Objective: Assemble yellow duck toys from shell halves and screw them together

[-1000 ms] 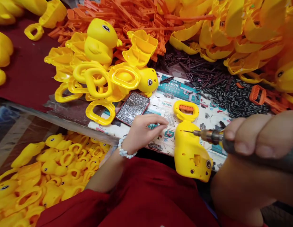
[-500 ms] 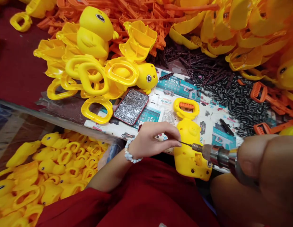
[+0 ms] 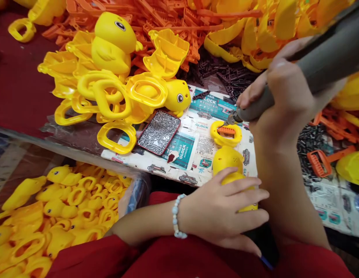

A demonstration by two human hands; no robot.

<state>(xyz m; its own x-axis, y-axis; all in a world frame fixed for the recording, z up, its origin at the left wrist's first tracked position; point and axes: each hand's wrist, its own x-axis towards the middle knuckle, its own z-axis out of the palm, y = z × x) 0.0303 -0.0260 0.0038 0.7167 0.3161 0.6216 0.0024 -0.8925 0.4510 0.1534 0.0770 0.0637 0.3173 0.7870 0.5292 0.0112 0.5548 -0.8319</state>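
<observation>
A yellow duck toy (image 3: 228, 157) lies at the table's front edge, its ring handle (image 3: 216, 136) pointing away from me and framing an orange ridged piece (image 3: 226, 131). My left hand (image 3: 225, 208), with a beaded bracelet, rests over the duck's lower body, fingers spread. Above and right of it, my right hand (image 3: 286, 92) is wrapped round a dark grey power screwdriver (image 3: 327, 54). The driver's tip is at the ring handle's upper edge; whether it touches a screw cannot be made out.
A tray of small silver screws (image 3: 159, 132) lies left of the duck. Yellow duck parts (image 3: 111, 58) and orange parts (image 3: 156, 13) are piled behind. Dark small pieces (image 3: 312, 143) lie at the right. A bin of yellow ducks (image 3: 63, 208) stands lower left.
The screwdriver has gone from the duck's body up to the ring handle, with my right hand now above the table. My left hand has moved from the driver's tip onto the duck, its fingers spreading.
</observation>
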